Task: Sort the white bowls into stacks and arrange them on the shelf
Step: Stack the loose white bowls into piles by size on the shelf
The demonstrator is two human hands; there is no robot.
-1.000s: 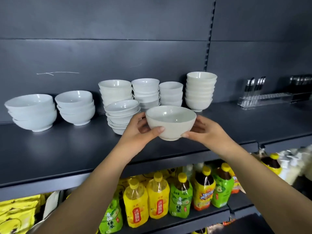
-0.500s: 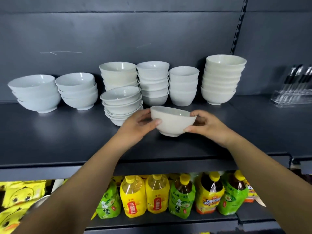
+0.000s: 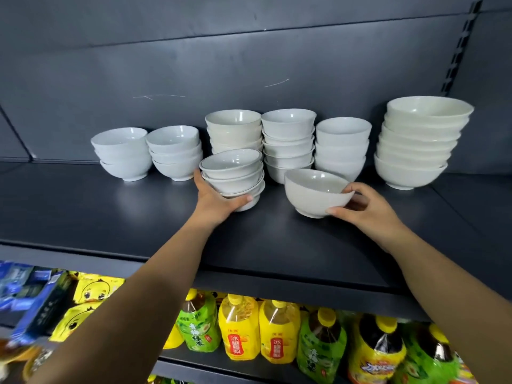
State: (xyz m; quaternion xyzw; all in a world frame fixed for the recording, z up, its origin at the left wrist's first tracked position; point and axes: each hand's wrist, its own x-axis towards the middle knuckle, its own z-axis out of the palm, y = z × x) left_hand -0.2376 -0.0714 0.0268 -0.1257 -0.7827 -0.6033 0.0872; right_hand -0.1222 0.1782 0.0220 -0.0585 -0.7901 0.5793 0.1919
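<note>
Down at the bottom of the frame, drink bottles [image 3: 238, 331] and yellow duck packets [image 3: 91, 293] filled the lower shelf, and both arms reached up over them.

On the dark shelf [image 3: 110, 217], centre frame, the left hand [image 3: 216, 202] was clamped round the base of the front stack [image 3: 232, 173], thumb across its front, fingers round its left side. Right of centre, the right hand [image 3: 365, 209] pinched the loose bowl [image 3: 313, 194] by its right wall, thumb low, fingers up at the rim. That bowl sat tilted, and whether its foot touched the shelf could not be told.

This looked like the sorting step proper: one bowl to match, one short pile taken in hand. The loose bowl's creamy tone seemed closest to the tall stack [image 3: 421, 142] at the right of the frame. The next move probably called for a lift clear of the rims behind, then a level set-down on a matching pile.

Behind, the back row was crowded. A far-left stack [image 3: 122, 153] and a second stack [image 3: 174, 152] stood just beside each other. Then came a cream stack [image 3: 234, 128], a centre stack [image 3: 288, 139] and a shorter stack [image 3: 342, 145]. The front stack stood right before the cream one and the loose bowl before the next two, so a push backward risked a knock. The front stack leaned a little too, so a jerk could slide its top bowl. Farthest off, the grey back panel [image 3: 249, 65] closed the shelf.
</note>
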